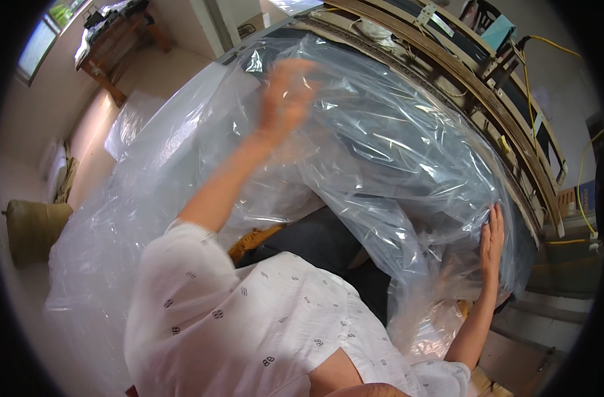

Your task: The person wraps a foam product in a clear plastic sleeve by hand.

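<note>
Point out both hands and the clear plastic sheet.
Left hand (pixel 288 99), head view: its motion-blurred middle.
Right hand (pixel 492 242), head view: its middle, below the fingers.
Clear plastic sheet (pixel 394 142), head view: wrinkled stretch between the hands.

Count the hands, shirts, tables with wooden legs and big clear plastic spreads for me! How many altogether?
Hands: 2, the left hand (blurry) and the right hand
White patterned shirt: 1
Table with wooden legs: 1
Big clear plastic spread: 1 (too crumpled to count layers)
Total: 5

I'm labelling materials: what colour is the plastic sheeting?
Clear plastic sheeting, whitish where bunched; best in the head view.
</note>
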{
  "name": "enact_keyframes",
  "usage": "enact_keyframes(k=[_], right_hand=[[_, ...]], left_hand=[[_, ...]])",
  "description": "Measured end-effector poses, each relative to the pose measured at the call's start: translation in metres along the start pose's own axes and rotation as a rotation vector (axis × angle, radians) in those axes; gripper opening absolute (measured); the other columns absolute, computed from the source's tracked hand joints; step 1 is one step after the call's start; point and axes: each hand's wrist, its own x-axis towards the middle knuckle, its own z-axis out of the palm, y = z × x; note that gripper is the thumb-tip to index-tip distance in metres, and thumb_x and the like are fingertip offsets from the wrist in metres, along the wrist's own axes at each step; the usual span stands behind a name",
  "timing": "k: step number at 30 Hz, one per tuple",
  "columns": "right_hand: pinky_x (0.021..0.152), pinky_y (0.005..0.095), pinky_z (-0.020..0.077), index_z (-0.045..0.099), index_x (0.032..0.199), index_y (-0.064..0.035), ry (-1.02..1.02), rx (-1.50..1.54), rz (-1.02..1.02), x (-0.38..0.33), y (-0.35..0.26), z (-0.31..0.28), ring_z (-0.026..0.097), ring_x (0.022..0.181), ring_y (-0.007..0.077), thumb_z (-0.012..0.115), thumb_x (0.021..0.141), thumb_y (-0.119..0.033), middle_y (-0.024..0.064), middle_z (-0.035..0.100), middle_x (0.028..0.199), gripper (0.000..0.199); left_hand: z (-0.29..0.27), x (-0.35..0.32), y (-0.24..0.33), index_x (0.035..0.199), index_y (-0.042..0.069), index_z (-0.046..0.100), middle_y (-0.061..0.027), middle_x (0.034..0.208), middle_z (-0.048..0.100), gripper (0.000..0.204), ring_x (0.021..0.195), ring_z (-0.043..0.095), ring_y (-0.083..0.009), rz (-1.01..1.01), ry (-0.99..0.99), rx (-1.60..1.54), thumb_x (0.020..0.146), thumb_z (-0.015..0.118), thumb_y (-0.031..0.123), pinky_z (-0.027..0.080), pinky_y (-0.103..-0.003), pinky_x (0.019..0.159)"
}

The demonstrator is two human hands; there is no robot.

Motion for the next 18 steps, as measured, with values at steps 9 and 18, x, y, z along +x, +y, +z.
enact_keyframes(k=[9,18], right_hand=[[0.074,0.0366,0.0395,0.053,0.082,-0.0002,0.429,0.145,-0.199,0.086,-0.151,0.008,0.050,0.085,0.0274,0.048,0.084,-0.010,0.0134,0.052,0.087,0.011],[0.055,0.0347,0.0455,0.053,0.105,-0.0100,-0.431,0.236,-0.567,0.031,-0.265,0.121,0.060,0.065,0.0262,0.062,0.074,-0.017,0.0088,0.059,0.074,0.033]], left_hand=[[-0.195,-0.169,-0.230,0.121,0.005,0.049,-0.0102,0.113,0.054,0.051,0.098,0.050,-0.0193,-1.391,-0.404,-0.097,0.084,0.052,0.040,0.037,-0.028,0.085],[-0.240,-0.082,-0.112,0.117,0.013,0.055,0.0056,0.068,0.047,0.036,0.060,0.043,-0.0018,-1.061,-0.256,-0.059,0.083,0.057,0.023,0.033,-0.017,0.048]])
